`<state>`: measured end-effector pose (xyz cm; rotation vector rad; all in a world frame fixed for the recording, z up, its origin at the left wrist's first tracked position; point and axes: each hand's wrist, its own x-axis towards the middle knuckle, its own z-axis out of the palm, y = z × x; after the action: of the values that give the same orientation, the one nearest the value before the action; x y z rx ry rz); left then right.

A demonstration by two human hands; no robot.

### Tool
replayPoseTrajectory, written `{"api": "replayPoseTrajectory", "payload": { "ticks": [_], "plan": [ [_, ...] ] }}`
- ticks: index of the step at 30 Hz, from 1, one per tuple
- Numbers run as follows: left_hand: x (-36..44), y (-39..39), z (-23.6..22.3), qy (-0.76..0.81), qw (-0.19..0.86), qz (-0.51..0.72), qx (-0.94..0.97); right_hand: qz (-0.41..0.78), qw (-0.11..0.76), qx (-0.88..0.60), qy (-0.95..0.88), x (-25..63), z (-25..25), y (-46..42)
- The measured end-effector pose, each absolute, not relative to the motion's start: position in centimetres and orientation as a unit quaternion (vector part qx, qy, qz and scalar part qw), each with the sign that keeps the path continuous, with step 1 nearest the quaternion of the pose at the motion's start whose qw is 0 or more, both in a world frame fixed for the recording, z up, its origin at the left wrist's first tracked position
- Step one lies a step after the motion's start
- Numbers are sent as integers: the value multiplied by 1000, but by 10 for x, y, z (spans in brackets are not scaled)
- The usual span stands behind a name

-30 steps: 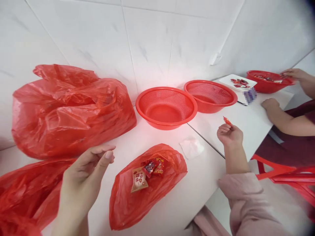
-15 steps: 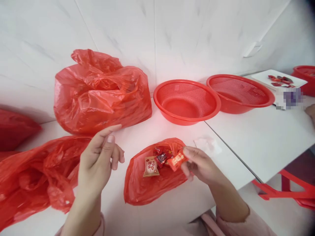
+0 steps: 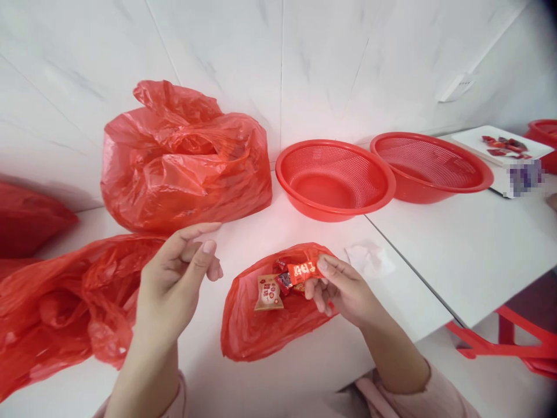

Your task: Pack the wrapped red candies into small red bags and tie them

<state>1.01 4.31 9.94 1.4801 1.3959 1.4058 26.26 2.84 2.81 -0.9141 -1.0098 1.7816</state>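
My right hand (image 3: 343, 289) pinches a red wrapped candy (image 3: 303, 270) with white letters, held just above a small flat red plastic bag (image 3: 261, 325) on the white table. Inside that bag lie a beige wrapped candy (image 3: 268, 293) and a dark red candy (image 3: 284, 281). My left hand (image 3: 176, 277) hovers to the left of the bag, raised, fingers loosely curled and apart, holding nothing.
A large stuffed red plastic bag (image 3: 183, 159) stands against the tiled wall. Another crumpled red bag (image 3: 56, 296) lies at the left. Two red mesh baskets (image 3: 335, 177) (image 3: 430, 165) sit behind. A white tray (image 3: 500, 145) with candies and a crumpled white paper (image 3: 369, 258) lie to the right.
My right hand came back from the right with a red candy and now holds it over the small bag. The view swung left; my left hand stayed raised.
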Motion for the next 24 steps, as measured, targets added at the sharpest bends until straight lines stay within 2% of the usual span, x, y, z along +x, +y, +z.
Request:
{"api": "replayPoseTrajectory", "payload": {
  "ticks": [5, 11, 16, 19, 21, 24],
  "plan": [
    [5, 41, 91, 572, 304, 469, 600, 738, 433, -349, -382, 264, 32, 29],
    [-10, 20, 58, 633, 283, 365, 621, 747, 418, -343, -388, 249, 27, 29],
    [-5, -15, 29, 691, 299, 378, 539, 738, 443, -352, -367, 250, 30, 33],
    [3, -26, 21, 723, 300, 426, 454, 651, 567, -380, -332, 287, 42, 49],
    [6, -26, 20, 727, 304, 449, 422, 540, 683, -393, -295, 334, 52, 65],
    [6, -21, 21, 720, 306, 477, 401, 363, 783, -448, -233, 420, 63, 87]
  ]
}}
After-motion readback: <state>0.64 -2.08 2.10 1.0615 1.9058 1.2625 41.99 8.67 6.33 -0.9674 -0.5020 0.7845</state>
